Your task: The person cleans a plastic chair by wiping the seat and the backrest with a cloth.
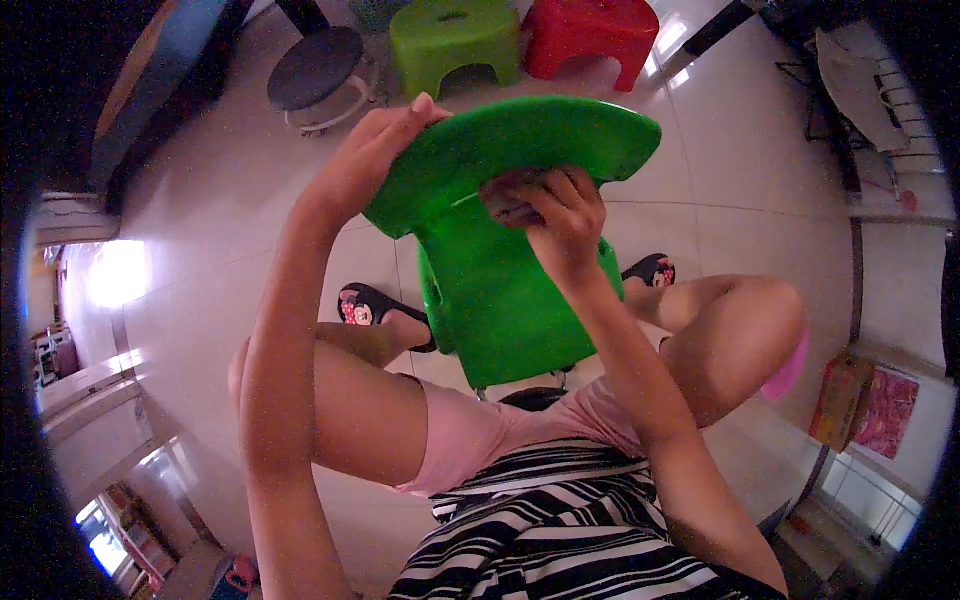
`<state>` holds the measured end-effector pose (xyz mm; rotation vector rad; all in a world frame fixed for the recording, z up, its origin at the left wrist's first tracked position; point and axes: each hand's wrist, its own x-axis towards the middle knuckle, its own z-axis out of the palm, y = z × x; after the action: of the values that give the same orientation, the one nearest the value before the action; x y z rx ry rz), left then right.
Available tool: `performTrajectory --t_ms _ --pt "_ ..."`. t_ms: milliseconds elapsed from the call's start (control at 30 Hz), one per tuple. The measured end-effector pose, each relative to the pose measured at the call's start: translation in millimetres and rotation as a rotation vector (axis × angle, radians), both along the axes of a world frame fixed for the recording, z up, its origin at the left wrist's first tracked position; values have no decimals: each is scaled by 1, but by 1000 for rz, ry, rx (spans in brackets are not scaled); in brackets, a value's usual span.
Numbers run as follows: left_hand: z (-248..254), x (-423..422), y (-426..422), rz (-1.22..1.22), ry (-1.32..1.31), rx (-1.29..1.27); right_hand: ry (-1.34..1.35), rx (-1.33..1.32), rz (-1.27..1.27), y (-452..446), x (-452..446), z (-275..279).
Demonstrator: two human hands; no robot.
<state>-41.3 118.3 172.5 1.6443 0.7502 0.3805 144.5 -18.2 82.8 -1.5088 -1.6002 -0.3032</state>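
Note:
A glossy green plastic chair [505,300] stands between my knees, its curved backrest flaring out at the top. My left hand [385,140] is closed on the left edge of that backrest, the thumb lying along the rim and the other fingers hidden behind it. Against the chair's inner face, just below the flared part, my right hand [568,215] presses a dark, brownish crumpled cloth [508,197]. The fingers are bent over the cloth, and part of it sticks out to the left of them.
Beyond the chair are a round black stool [316,70], a green plastic stool [452,45] and a red plastic stool [590,40]. A cardboard box [838,405] sits at the right on the tiled floor [740,235]. Black slippers [375,305] flank the chair.

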Motion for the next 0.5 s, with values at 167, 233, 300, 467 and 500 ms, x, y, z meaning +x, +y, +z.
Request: performTrajectory --t_ms 167,233,300,467,500 --pt "-1 2 -1 35 -23 -46 -8 27 17 -3 2 15" --pt "4 3 -5 29 -44 -91 20 88 76 -1 -1 35" --pt "2 0 -2 18 -10 -131 56 193 150 7 -12 64" --pt "-11 -1 0 164 -10 176 54 226 194 27 -32 75" --pt "-4 0 -3 130 -3 72 36 221 180 29 -34 71"
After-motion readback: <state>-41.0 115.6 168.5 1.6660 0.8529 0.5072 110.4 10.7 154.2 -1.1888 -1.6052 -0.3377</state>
